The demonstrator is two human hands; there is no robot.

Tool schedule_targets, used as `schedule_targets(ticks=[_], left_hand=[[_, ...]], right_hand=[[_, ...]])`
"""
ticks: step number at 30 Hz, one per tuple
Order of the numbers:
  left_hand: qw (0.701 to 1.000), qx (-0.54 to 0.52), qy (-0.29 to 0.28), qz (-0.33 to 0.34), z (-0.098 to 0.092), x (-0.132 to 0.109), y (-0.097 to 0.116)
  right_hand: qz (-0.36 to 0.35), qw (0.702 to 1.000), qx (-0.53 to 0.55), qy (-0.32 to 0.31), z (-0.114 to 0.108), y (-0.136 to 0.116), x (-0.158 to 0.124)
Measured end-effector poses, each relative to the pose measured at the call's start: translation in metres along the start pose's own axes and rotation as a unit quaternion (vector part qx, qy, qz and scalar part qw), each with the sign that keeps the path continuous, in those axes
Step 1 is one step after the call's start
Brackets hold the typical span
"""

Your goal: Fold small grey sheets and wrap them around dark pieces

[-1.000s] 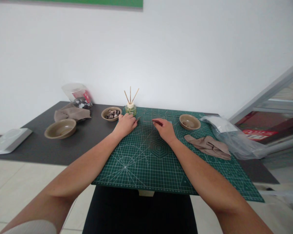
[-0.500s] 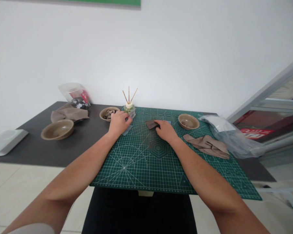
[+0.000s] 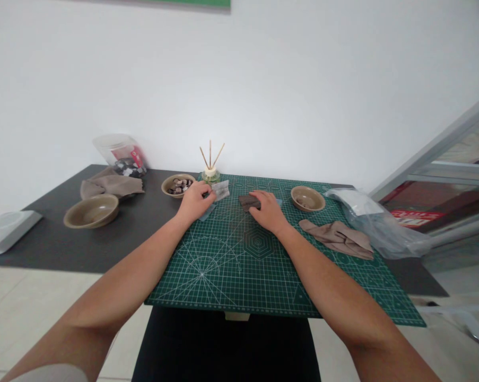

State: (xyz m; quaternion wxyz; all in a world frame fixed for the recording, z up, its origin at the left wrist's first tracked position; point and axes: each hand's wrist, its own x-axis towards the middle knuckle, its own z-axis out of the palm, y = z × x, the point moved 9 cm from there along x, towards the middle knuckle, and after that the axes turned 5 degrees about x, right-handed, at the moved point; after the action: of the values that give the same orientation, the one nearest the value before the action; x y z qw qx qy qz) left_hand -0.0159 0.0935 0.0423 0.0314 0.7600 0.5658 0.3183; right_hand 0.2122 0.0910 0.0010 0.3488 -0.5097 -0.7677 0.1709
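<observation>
My left hand is closed, pinching a small whitish, see-through packet that sticks out to the right of the fingers. Beneath that hand, a pale blue flat piece lies on the green cutting mat. My right hand has its thumb and fingers around a small dark brown piece of cloth resting on the mat. A bit of pale blue shows behind the right hand. Close to my left hand stands a brown bowl with dark and pinkish round pieces in it.
A reed diffuser stands at the mat's back edge. At right are a small bowl, a brown cloth and a clear plastic bag. At left are another bowl, a cloth, a clear jar and a white device.
The packet in my left hand has swung out to the right and shows more fully. My right hand's fingers have spread further over the brown cloth piece.
</observation>
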Motion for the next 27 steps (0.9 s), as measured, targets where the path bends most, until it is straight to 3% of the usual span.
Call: schedule_targets(ticks=[2,5,10,16,20,25,27], left_hand=[[0.997,-0.065,-0.026,0.042,0.007,-0.001,0.006],[0.984,-0.129,-0.088,0.091,0.02,-0.005,0.016],[0.973,-0.134,-0.149,0.114,0.032,-0.01,0.023],[0.98,-0.153,-0.109,0.067,0.026,-0.005,0.013],[0.983,-0.135,-0.115,0.05,0.028,-0.011,0.018],[0.979,-0.151,-0.133,0.033,0.032,-0.017,0.025],[0.973,-0.168,-0.152,0.039,0.035,-0.017,0.028]], right_hand=[[-0.011,0.993,0.116,-0.013,0.005,-0.005,0.001],[0.032,0.958,0.274,-0.079,0.024,-0.004,-0.001],[0.077,0.91,0.367,-0.177,0.045,-0.01,-0.008],[0.103,0.929,0.334,-0.119,0.033,-0.006,-0.003],[0.129,0.938,0.314,-0.067,0.029,0.004,-0.003],[0.05,0.973,0.223,-0.01,0.016,-0.008,-0.003],[0.011,0.976,0.216,-0.028,0.017,-0.019,-0.005]])
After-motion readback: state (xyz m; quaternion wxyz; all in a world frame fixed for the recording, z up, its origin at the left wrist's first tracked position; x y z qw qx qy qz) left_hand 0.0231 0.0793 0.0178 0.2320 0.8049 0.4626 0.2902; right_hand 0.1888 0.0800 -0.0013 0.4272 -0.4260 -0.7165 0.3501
